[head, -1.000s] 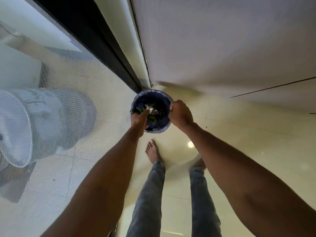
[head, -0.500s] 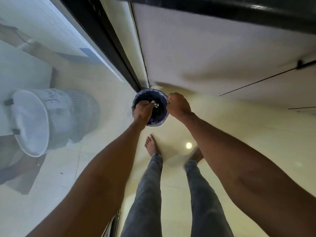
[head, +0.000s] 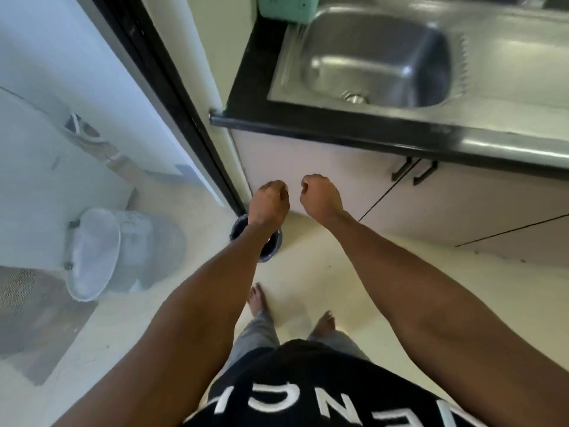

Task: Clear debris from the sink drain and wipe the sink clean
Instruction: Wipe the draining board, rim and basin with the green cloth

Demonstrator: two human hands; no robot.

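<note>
The steel sink (head: 311, 35) sits in a black counter at the upper right, with its drain (head: 355, 98) at the bowl's near side. A small bin with a dark blue liner (head: 272, 246) stands on the floor by the cabinet corner, half hidden by my left forearm. My left hand (head: 268, 201) hovers above the bin, back turned up and fingers curled under, so its palm is hidden. My right hand (head: 320, 195) is beside it in a loose fist, with nothing visible in it. Both hands are in front of the cabinet, below counter height.
Cabinet doors with black handles (head: 414, 173) run under the black counter edge (head: 308, 127). A green item (head: 283, 7) rests left of the sink. A black door frame (head: 172, 103) borders glass on the left, with a white mesh basket (head: 95, 254) behind it. My bare feet (head: 257, 300) stand on cream tiles.
My view has tilted up from the bin to the counter and sink. Both hands have let go of the bin's rim and risen above it, curled.
</note>
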